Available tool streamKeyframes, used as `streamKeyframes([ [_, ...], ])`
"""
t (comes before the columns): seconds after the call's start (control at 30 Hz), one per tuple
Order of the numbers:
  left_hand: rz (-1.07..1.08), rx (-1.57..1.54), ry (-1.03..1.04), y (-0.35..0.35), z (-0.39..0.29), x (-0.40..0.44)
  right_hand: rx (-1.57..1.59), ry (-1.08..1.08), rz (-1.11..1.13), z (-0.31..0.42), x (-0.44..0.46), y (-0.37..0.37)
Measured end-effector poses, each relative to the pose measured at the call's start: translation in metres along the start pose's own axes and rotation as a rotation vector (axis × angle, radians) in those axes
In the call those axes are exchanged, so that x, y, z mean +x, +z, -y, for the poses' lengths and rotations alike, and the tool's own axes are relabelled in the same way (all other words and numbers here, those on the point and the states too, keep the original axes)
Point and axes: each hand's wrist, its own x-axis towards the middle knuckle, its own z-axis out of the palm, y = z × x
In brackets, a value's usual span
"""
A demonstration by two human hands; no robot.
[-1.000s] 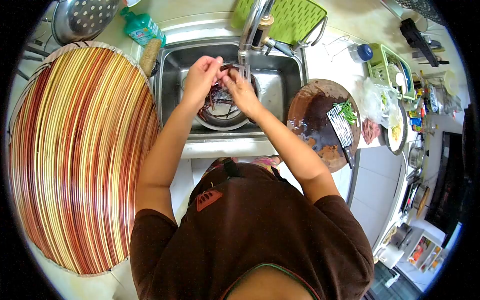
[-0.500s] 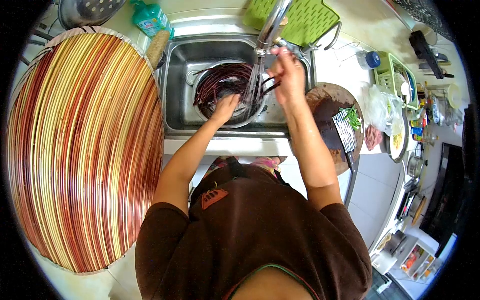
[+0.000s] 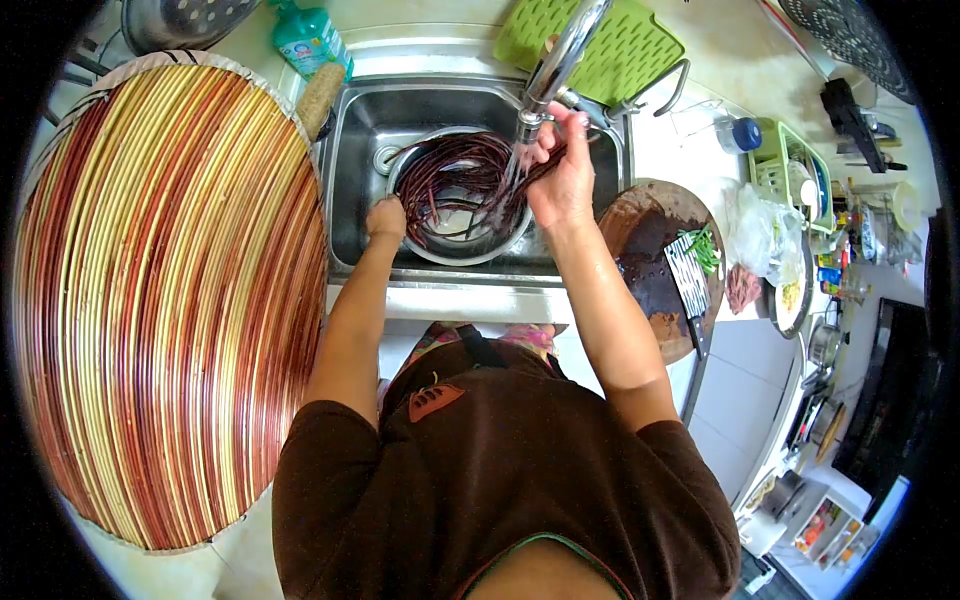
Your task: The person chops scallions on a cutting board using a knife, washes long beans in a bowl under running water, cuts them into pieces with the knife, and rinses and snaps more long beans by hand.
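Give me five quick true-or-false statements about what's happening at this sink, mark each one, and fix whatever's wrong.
1. Water is running from the faucet. True.
2. The right hand has hold of some dark purple yardlong beans. True.
3. The left hand is on the knife handle. False: it is at the left side of the basin; the knife lies untouched.
4. The cutting board is square. False: it is round.
5. The basin sits inside the sink. True.
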Motion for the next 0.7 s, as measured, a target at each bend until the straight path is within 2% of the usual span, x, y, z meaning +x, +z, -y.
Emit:
streamKeyframes([
  [0.07,-0.128,0.001,0.06,-0.005,-0.007,0.0,-0.008,0.069,0.01,-0.009,0.007,-0.014],
  [0.17,-0.294,-0.007,0.232,-0.049,-0.023,-0.015,-0.365,0.223,-0.07,-0.034,0.011,-0.031],
  [0.23,-0.352,-0.133,0.356,-0.086,-0.033,-0.026,-0.556,0.214,0.104,-0.051,0.011,-0.052],
  [0.3,-0.395,-0.266,0.473,-0.126,-0.046,-0.041,-0.613,0.177,0.241,-0.054,0.005,-0.045],
  [0.43,-0.356,-0.429,0.66,-0.192,-0.076,-0.065,-0.713,0.213,0.451,-0.065,-0.001,-0.037],
  [0.47,-0.327,-0.438,0.685,-0.194,-0.079,-0.064,-0.748,0.157,0.446,-0.066,-0.004,-0.033],
  [0.57,-0.205,-0.83,0.639,-0.205,-0.095,-0.071,-0.938,-0.084,0.493,-0.061,-0.001,-0.032],
  [0.6,-0.138,-1.059,0.705,-0.178,-0.091,-0.051,-0.959,-0.152,0.457,-0.061,-0.001,-0.032],
  [0.7,-0.163,-1.334,0.666,-0.162,-0.103,-0.057,-0.773,-0.135,0.335,-0.062,0.006,-0.035],
])
